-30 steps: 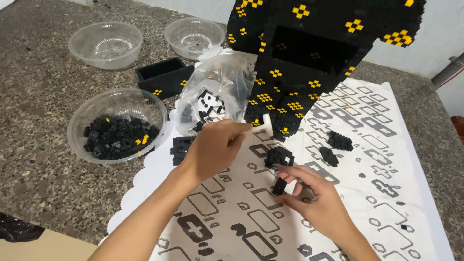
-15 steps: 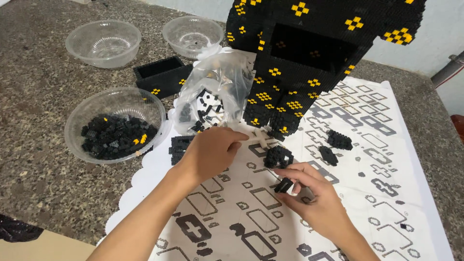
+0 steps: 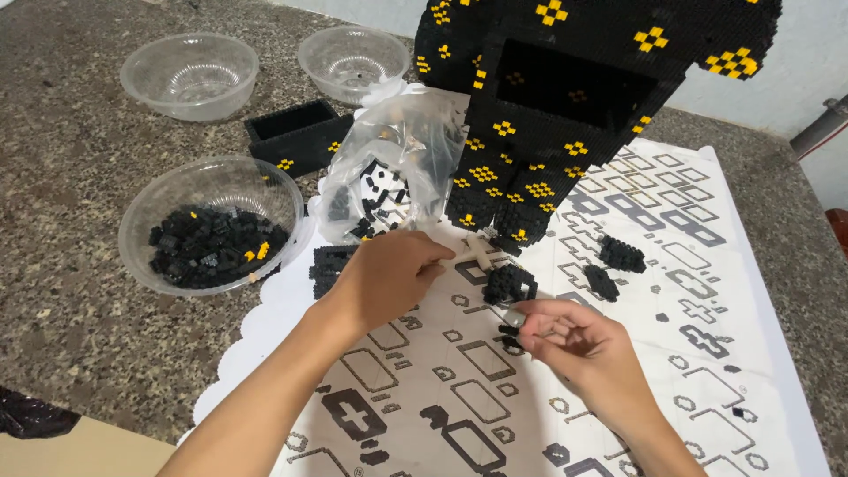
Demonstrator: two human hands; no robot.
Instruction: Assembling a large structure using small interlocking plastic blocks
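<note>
My left hand (image 3: 389,274) rests knuckles-up on the white patterned mat (image 3: 707,371), fingers curled toward a small beige cross-shaped tool (image 3: 481,252); whether it grips anything I cannot tell. My right hand (image 3: 579,344) pinches a small black brick piece (image 3: 511,333) between fingertips, just below a black brick cluster (image 3: 510,283) on the mat. A tall black model with yellow dot patterns (image 3: 565,106) stands right behind both hands. A clear plastic bag of black and white bricks (image 3: 389,172) sits beside the model, above my left hand.
A clear bowl of black bricks (image 3: 212,225) stands left of the mat. Two clear bowls (image 3: 190,75) (image 3: 353,62) sit at the back. A black open box (image 3: 296,132) lies between them. More black clusters (image 3: 618,256) and a black block (image 3: 327,265) lie on the mat.
My left hand has slid slightly right toward the beige tool. My right hand has lifted its small black piece a little and closed its fingers on it.
</note>
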